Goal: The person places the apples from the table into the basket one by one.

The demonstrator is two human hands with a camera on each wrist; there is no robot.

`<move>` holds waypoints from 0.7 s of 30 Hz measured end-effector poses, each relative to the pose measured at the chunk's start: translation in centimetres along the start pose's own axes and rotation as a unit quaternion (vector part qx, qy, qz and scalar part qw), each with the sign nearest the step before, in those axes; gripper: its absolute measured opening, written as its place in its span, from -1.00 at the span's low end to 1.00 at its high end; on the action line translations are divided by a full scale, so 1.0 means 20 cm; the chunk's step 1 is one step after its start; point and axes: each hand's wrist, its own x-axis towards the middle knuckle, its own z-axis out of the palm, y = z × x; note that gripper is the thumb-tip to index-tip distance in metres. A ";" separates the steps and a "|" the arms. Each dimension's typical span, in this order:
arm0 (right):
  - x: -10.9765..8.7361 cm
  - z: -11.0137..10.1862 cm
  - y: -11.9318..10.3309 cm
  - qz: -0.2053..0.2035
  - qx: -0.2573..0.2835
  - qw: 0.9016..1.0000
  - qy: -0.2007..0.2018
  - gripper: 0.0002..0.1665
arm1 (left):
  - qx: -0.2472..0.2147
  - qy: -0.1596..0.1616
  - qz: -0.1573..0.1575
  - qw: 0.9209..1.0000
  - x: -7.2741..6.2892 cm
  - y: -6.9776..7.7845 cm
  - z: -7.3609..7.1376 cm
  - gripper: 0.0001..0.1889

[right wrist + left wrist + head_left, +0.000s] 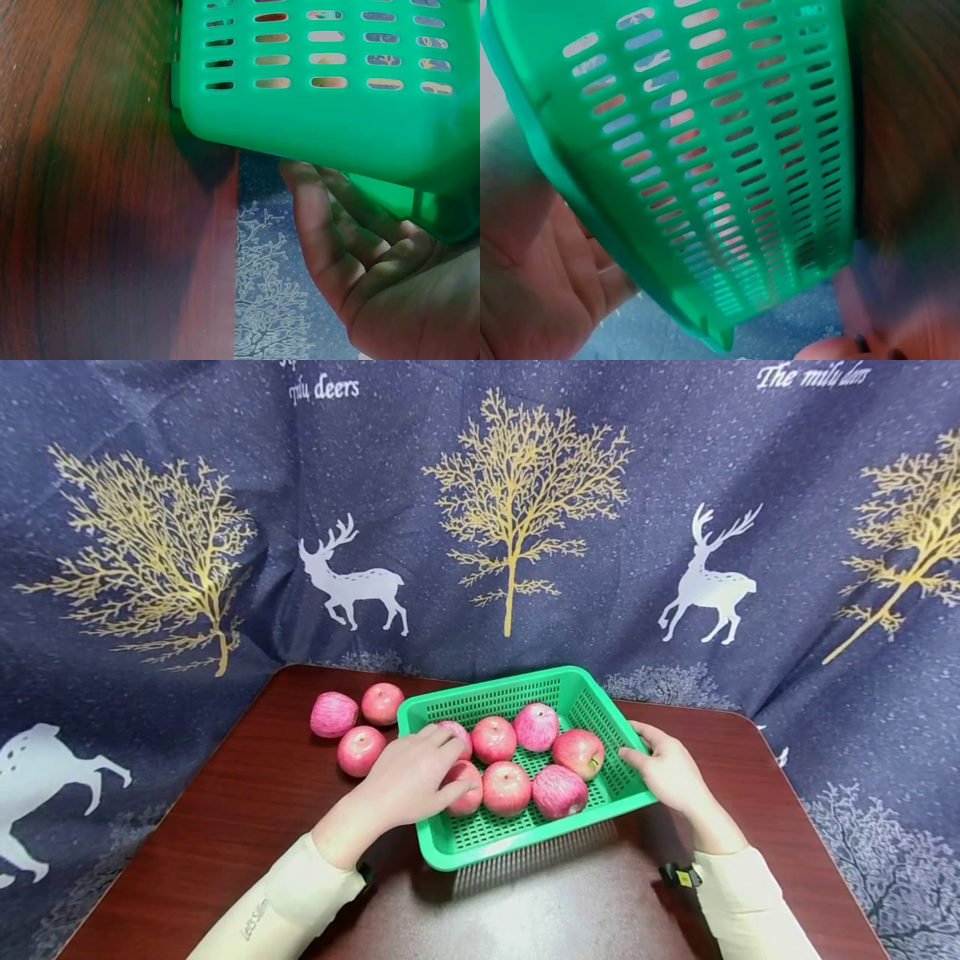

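A green perforated plastic basket (540, 834) sits at an angle on the table with several red and pink apples (507, 788) inside. My left hand (401, 781) reaches over its left rim, thumb and fingers around a red apple (467, 777) at the left end. Beside those fingers lies a pink apple (459, 737), partly hidden. From the left wrist, the basket's slotted wall (547, 52) hides most of what the fingers hold. My right hand (670, 770) grips the basket's right rim, thumb on top; in the right wrist view, its curled fingers (307, 202) show under the rim.
Three more apples (362, 751) lie on the dark red-brown wooden table (247, 793), just left of the basket. Behind the table's back edge hangs a dark blue cloth (570, 610) printed with trees and deer.
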 end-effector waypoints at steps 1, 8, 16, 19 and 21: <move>0.00 0.00 0.00 0.001 0.000 1.000 0.000 -0.34 | -0.003 0.007 0.000 1.000 0.00 0.00 0.00 -0.68; 0.00 0.00 0.00 0.001 0.002 1.000 -0.002 -0.34 | -0.022 0.042 -0.010 0.999 0.01 -0.04 -0.03 -0.66; 0.00 0.00 0.00 0.002 0.001 1.000 0.000 -0.34 | -0.021 0.052 -0.030 0.998 0.02 -0.09 -0.06 -0.62; 0.00 0.00 0.00 0.002 0.002 1.000 0.000 -0.34 | -0.016 0.053 -0.039 0.998 0.02 -0.13 -0.08 -0.61; 0.00 0.00 -0.01 0.001 0.002 1.000 0.000 -0.34 | -0.009 0.059 -0.048 0.997 0.01 -0.16 -0.08 -0.59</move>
